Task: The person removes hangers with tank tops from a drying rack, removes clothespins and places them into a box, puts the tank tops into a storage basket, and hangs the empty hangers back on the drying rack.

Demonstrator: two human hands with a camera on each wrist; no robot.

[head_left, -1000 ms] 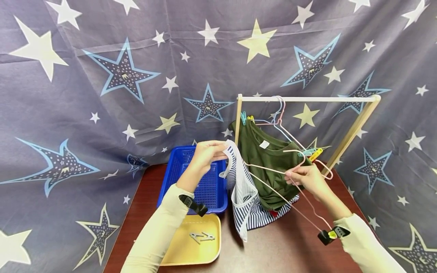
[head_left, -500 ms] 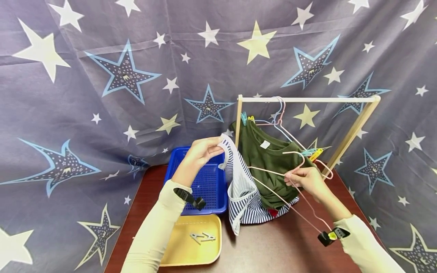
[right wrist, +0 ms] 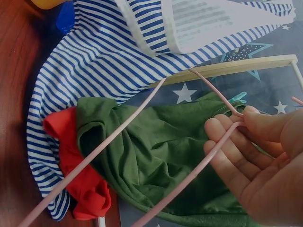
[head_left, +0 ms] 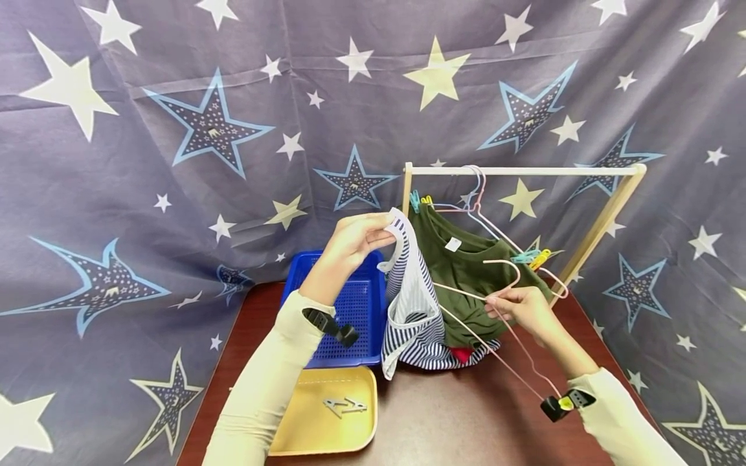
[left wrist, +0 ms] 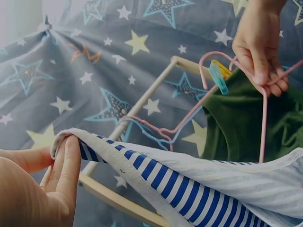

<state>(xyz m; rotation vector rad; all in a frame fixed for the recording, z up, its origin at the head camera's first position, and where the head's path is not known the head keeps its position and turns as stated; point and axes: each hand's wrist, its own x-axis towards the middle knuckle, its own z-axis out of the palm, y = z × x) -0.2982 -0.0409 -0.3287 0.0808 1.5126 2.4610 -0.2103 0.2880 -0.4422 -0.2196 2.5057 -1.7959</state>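
A blue-and-white striped shirt [head_left: 428, 323] hangs from my left hand [head_left: 355, 243], which pinches its white-trimmed edge between thumb and fingers. My right hand [head_left: 521, 307] pinches a pink hanger [head_left: 466, 291] just below its hook. In the head view, the hanger's left end runs behind or into the striped cloth; how far cannot be told. Behind both, a dark green shirt [head_left: 466, 272] hangs on the rack, clipped by teal clothespins [head_left: 524, 257] and yellow clothespins [head_left: 540, 260]. Red cloth [right wrist: 85, 175] shows below the green shirt in the right wrist view.
A wooden rack [head_left: 524, 171] with a white bar stands at the back right. On the left sit a blue basket [head_left: 379, 353] and a yellow tray [head_left: 326, 443] holding grey clothespins [head_left: 345, 406]. The table [head_left: 431, 427] is reddish brown, with a star-patterned curtain [head_left: 192, 194] behind.
My left hand has risen, drawing the striped shirt's edge upward and its hem up off the table front. The right hand and pink hanger have stayed nearly still.
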